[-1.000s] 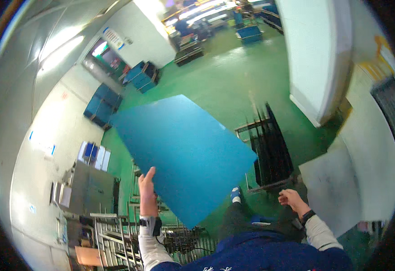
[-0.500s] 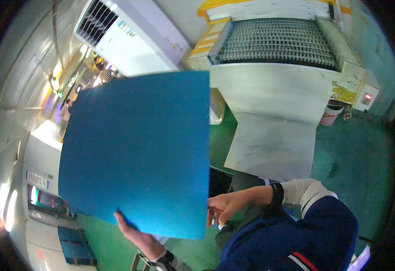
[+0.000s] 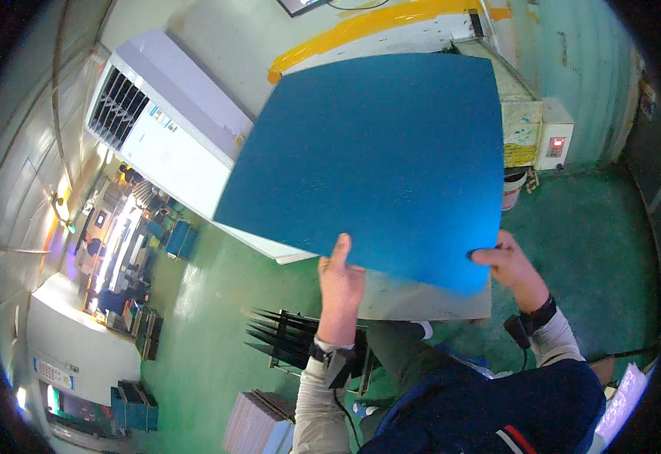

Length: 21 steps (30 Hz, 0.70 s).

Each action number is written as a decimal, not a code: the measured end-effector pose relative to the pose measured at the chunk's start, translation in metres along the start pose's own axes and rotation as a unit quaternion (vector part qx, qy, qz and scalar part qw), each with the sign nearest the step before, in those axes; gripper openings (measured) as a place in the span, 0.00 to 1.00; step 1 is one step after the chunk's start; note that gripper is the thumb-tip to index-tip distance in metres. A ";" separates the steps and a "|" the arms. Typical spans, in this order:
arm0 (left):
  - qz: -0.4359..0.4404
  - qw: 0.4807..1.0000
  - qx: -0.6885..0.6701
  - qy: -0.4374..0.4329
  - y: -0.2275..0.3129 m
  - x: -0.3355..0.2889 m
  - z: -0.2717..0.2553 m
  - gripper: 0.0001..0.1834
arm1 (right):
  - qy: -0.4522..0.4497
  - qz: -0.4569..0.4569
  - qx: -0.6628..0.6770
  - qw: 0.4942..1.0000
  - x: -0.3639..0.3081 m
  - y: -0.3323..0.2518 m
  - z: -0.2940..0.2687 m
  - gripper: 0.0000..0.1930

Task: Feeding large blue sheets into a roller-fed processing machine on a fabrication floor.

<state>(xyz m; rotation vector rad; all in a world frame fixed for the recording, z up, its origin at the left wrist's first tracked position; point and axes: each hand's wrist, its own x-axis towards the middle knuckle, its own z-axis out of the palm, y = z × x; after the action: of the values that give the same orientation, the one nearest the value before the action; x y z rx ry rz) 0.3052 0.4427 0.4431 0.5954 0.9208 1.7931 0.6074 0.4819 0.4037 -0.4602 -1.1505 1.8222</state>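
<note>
A large flat blue sheet is held up in front of me, tilted, its far edge reaching over the machine. My left hand grips its near edge, thumb on the top face and fingers hidden beneath. At the near right corner my right hand also pinches the sheet, thumb on top. The sheet covers most of the machine; only its right side panel and the lower end of its pale metal chute show.
A control box with a red display is at the machine's right, above a bucket. A white air conditioner stands at left. Near my left arm are a rack of dark panels and a stack of boards. People work in the far left background.
The blue sheet has moved right and away from me, now covering the machine's rollers. My right hand has come up from beside the sheet onto its near right corner.
</note>
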 end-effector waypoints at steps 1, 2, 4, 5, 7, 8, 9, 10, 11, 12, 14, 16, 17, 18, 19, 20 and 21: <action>-0.003 1.000 -0.002 -0.004 -0.012 0.006 0.008 0.16 | 0.016 0.002 -0.010 1.000 -0.001 -0.006 -0.018 0.19; -0.032 0.999 -0.009 -0.043 -0.023 0.011 0.014 0.19 | 0.030 0.004 -0.020 0.999 -0.001 -0.010 -0.034 0.18; -0.062 0.992 -0.042 -0.101 -0.046 0.018 0.027 0.20 | 0.048 -0.011 -0.080 0.996 -0.002 -0.013 -0.074 0.17; -0.062 0.992 -0.042 -0.104 -0.055 0.021 0.031 0.20 | 0.061 -0.021 -0.138 0.988 0.001 -0.013 -0.087 0.16; -0.092 0.990 -0.033 -0.098 -0.069 0.027 0.035 0.19 | 0.051 0.020 -0.011 0.998 0.007 -0.030 -0.088 0.13; -0.097 0.990 -0.017 -0.099 -0.074 0.029 0.035 0.17 | 0.052 0.003 -0.106 0.993 0.009 -0.027 -0.106 0.13; -0.098 0.990 -0.017 -0.101 -0.079 0.033 0.034 0.17 | 0.055 -0.013 -0.200 0.978 0.013 -0.026 -0.117 0.13; -0.125 0.986 -0.018 -0.107 -0.085 0.039 0.030 0.16 | 0.056 -0.014 -0.200 0.978 0.018 -0.022 -0.124 0.13; -0.152 0.982 -0.019 -0.113 -0.091 0.044 0.025 0.15 | 0.074 -0.019 -0.187 0.979 0.023 -0.019 -0.130 0.16; -0.151 0.982 -0.017 -0.111 -0.096 0.050 0.016 0.15 | 0.090 -0.023 -0.172 0.981 0.031 -0.016 -0.134 0.18; -0.200 0.977 -0.009 -0.078 -0.105 0.060 -0.003 0.15 | 0.088 0.017 -0.067 0.994 0.050 -0.019 -0.134 0.19; -0.191 0.979 -0.025 -0.065 -0.108 0.067 -0.024 0.14 | 0.088 0.057 0.038 0.994 0.062 -0.017 -0.141 0.20; -0.181 0.981 -0.042 -0.053 -0.107 0.071 -0.033 0.14 | 0.110 0.067 0.043 0.991 0.063 -0.014 -0.149 0.20; -0.181 0.981 -0.041 -0.053 -0.102 0.076 -0.038 0.14 | 0.129 0.077 0.047 0.988 0.068 -0.010 -0.160 0.19; -0.168 0.983 -0.058 -0.050 -0.099 0.079 -0.041 0.17 | 0.132 0.076 0.047 0.987 0.069 0.000 -0.182 0.19; -0.159 0.983 -0.076 -0.047 -0.098 0.082 -0.042 0.19 | 0.176 0.021 -0.047 0.983 0.066 0.013 -0.212 0.21; -0.160 0.983 -0.075 -0.046 -0.093 0.084 -0.044 0.19 | 0.211 -0.031 -0.138 0.967 0.068 0.022 -0.226 0.24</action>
<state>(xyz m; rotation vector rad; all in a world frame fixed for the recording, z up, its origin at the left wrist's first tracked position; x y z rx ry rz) 0.2912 0.5263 0.3411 0.4044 0.7637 1.5171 0.7183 0.6527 0.2830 -0.9142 -1.1032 1.4212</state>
